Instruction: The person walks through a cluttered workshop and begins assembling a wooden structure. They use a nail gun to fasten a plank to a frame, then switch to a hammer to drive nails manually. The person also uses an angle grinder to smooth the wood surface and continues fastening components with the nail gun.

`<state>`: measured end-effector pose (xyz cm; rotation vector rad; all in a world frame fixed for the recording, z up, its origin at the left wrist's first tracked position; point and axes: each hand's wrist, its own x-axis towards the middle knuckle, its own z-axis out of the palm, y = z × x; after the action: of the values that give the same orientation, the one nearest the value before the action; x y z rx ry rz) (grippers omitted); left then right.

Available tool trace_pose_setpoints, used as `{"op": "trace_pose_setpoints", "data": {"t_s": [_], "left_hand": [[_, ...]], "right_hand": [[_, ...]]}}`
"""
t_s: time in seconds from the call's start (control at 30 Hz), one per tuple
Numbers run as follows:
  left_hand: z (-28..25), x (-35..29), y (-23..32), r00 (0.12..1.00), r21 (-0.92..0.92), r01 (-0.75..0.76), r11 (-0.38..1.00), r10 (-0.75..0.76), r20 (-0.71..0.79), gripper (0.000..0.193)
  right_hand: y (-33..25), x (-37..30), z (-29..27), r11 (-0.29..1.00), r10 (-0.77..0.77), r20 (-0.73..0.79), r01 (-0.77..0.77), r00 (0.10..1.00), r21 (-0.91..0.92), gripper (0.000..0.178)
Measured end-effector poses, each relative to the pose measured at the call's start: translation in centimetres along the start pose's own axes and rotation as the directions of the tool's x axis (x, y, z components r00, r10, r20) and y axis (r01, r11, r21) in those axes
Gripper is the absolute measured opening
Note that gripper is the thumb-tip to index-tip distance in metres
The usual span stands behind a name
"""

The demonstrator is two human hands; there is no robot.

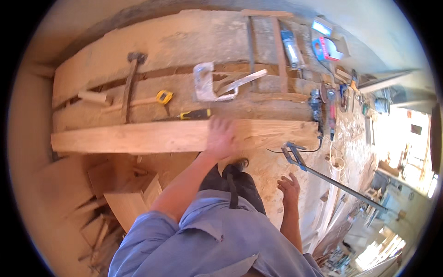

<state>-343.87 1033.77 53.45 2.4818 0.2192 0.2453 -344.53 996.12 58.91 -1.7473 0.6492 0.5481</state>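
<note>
A long, pale wooden beam (pixel 115 137) lies along the near edge of the workbench. My left hand (pixel 221 138) rests on its upper face, just right of the middle, and motion smears its fingers. To the right of my body, my right hand (pixel 289 187) hangs below the beam's right end, fingers apart and slightly bent, holding nothing. Near that hand is the blue jaw end of a bar clamp (pixel 297 159), its long bar slanting away to the lower right. Just beyond the beam lies a tool with a yellow-and-black handle (pixel 196 114), close to my left hand.
On the workbench (pixel 152 44) lie a hammer (pixel 132 83), a yellow tape measure (pixel 164 97) and a whitish C-shaped piece (pixel 203 85). Power tools (pixel 316 104) and cords crowd its right end. Boards and offcuts (pixel 127 207) lie low on the left. A foot (pixel 241 163) shows under the beam.
</note>
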Motion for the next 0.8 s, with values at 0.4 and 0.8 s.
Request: {"op": "trace_pose_setpoints", "data": {"t_s": [0.4, 0.8], "left_hand": [[-10.8, 10.8, -2.8, 0.851, -0.039, 0.168, 0.985, -0.165, -0.498, 0.073], [-14.3, 15.9, -6.9, 0.971, 0.100, -0.058, 0.993, 0.079, -0.227, 0.033]], "right_hand": [[-4.7, 1.3, -4.0, 0.947, -0.255, -0.294, 0.300, 0.921, 0.118, 0.064], [-5.6, 3.3, -3.6, 0.993, -0.116, -0.328, 0.107, 0.938, -0.046, 0.067]]}}
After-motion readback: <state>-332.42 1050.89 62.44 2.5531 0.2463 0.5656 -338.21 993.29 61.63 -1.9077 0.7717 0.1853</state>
